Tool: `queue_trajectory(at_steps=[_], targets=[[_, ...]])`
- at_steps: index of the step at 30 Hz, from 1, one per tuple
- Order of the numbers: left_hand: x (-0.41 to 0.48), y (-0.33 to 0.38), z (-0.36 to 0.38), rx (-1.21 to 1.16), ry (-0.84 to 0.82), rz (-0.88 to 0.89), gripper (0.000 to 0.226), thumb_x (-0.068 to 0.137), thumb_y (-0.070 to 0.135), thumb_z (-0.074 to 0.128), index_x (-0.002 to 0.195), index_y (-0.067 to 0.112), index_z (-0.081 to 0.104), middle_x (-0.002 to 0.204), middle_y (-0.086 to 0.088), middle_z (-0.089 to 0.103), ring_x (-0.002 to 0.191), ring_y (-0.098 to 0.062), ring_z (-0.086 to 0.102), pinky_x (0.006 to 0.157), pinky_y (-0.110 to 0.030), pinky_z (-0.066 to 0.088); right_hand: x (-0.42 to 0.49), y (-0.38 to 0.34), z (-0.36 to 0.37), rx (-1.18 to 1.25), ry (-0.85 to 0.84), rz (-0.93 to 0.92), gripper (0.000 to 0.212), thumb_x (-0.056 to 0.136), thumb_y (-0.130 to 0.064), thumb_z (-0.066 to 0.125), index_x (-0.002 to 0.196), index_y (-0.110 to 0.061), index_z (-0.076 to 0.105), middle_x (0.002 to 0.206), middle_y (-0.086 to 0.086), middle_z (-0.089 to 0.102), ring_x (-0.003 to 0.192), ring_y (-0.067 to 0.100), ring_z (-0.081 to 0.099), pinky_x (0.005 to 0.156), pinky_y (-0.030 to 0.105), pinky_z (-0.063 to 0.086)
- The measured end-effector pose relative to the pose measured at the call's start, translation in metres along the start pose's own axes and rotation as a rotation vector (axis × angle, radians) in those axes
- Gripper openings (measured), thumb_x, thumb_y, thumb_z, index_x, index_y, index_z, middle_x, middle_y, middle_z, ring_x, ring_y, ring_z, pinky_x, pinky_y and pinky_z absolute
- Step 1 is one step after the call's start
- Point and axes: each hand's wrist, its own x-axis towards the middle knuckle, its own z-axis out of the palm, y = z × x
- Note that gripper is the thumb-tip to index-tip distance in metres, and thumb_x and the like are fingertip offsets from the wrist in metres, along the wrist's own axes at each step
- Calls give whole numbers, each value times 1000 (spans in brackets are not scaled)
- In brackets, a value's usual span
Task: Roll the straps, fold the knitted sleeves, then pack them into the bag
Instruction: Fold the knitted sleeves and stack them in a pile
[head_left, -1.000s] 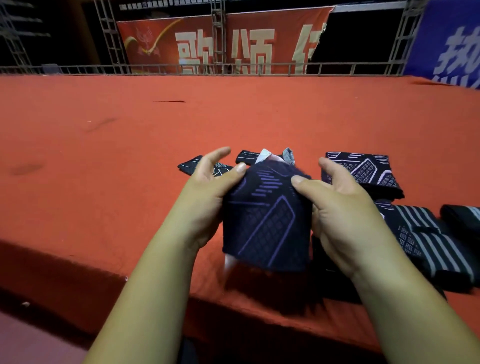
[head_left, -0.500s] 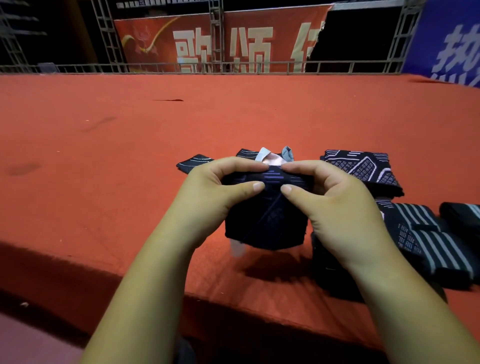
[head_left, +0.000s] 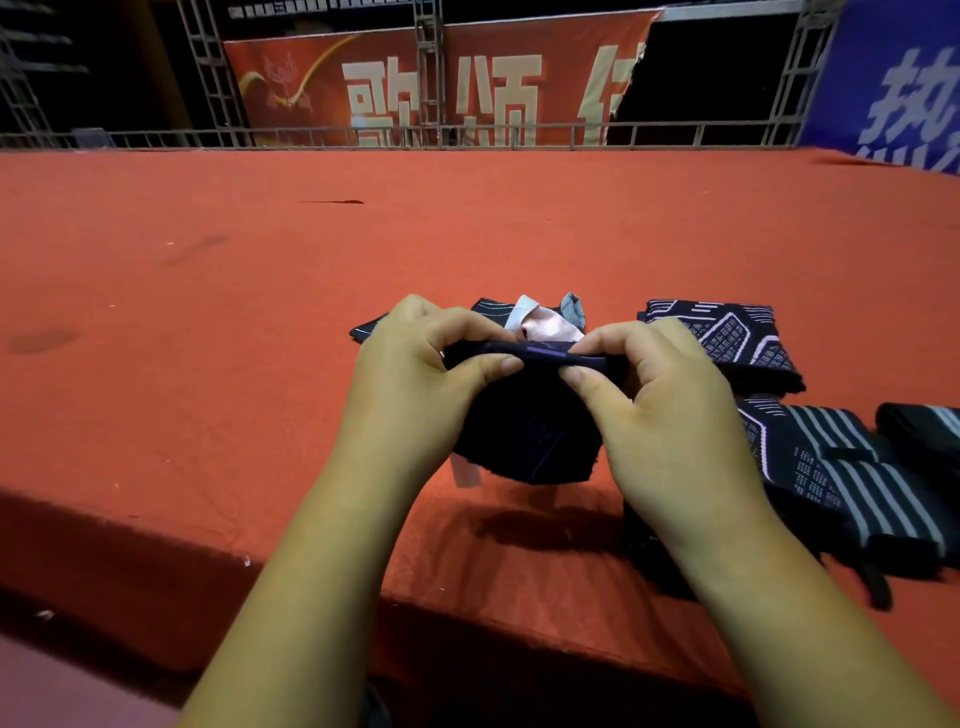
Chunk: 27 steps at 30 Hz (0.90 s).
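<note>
Head view: the left hand (head_left: 415, 384) and the right hand (head_left: 660, 415) both pinch closed on the top fold of a dark knitted sleeve (head_left: 524, 441) — its fold runs left to right, the rest hangs down above the red carpet (head_left: 260, 364). Soft knit, thin purple lines. Behind lies a folded patterned sleeve (head_left: 727, 338), and at right striped straps (head_left: 852, 478) — flat, ribbed.

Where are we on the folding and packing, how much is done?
Partly through. Done: one folded knitted sleeve lies on the red surface. In hand: left hand and right hand pinch the top fold of a dark sleeve held above the surface. Left: the striped straps lie flat, seemingly unrolled; nothing looks packed, no bag identifiable.
</note>
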Motion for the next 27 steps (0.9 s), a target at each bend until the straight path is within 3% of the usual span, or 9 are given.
queue_trajectory(at_steps=[3, 5, 7, 9, 12, 16, 20, 24, 27], targets=[[0, 0, 1, 81, 30, 57, 17, 83, 36, 89, 91, 40, 74, 104, 6, 53, 107, -20, 52, 88, -27, 42, 0, 1, 0, -60, -21, 2, 15, 97, -30, 75, 111, -33, 69, 116, -8, 48, 118, 16, 51, 104, 27, 40], [-1, 1, -1, -7, -27, 49, 16, 88, 34, 84, 91, 37, 68, 104, 9, 57, 103, -13, 57, 85, -22, 42, 1, -1, -4, -20, -48, -6, 13, 100, -28, 71, 110, -33, 64, 116, -13, 52, 115, 5, 52, 101, 21, 40], [0, 3, 0, -150, -86, -13, 16, 94, 27, 80, 91, 32, 64, 91, 16, 63, 83, -4, 58, 72, -21, 43, 3, -4, -9, 110, -90, 42, 10, 103, -25, 69, 107, -32, 62, 102, -22, 62, 96, -10, 57, 85, 10, 42], [2, 5, 3, -255, -69, -90, 18, 96, 30, 78, 91, 26, 62, 79, 18, 64, 71, -3, 55, 66, -24, 43, 3, -4, -10, 253, -90, 107, 7, 106, -29, 67, 107, -34, 62, 92, -19, 69, 84, -6, 62, 80, 19, 47], [4, 14, 12, -336, -8, -196, 20, 95, 39, 79, 94, 23, 68, 80, 14, 71, 71, -3, 63, 70, -28, 49, 2, -4, -8, 313, -28, 175, 4, 108, -34, 62, 107, -37, 63, 89, -1, 71, 79, 15, 64, 78, 42, 51], [3, 28, 21, -472, -160, -379, 25, 103, 42, 69, 98, 19, 77, 86, 11, 80, 75, -4, 71, 69, -23, 53, 5, -4, -18, 218, 45, 203, 8, 109, -32, 60, 107, -37, 65, 91, -6, 72, 83, 8, 65, 80, 29, 50], [2, 29, 31, -459, -316, -398, 27, 105, 44, 66, 105, 18, 75, 96, 4, 81, 83, -13, 74, 77, -33, 52, 10, 8, -33, 236, 55, 332, 7, 108, -40, 59, 108, -38, 66, 99, -8, 76, 92, 9, 72, 89, 45, 59], [2, 41, 49, -398, -228, -358, 17, 107, 34, 64, 106, 22, 76, 96, 4, 83, 87, -15, 79, 79, -34, 58, 15, 16, -47, 332, 34, 475, 32, 99, -54, 67, 120, -29, 69, 104, -9, 81, 96, 9, 78, 94, 46, 62], [4, 46, 58, -397, -182, -372, 29, 108, 35, 61, 92, 18, 78, 83, 0, 81, 70, -16, 72, 73, -36, 54, 15, 22, -57, 475, -64, 604, 72, 77, -68, 77, 131, -21, 69, 111, -1, 82, 98, 18, 81, 96, 48, 62]])
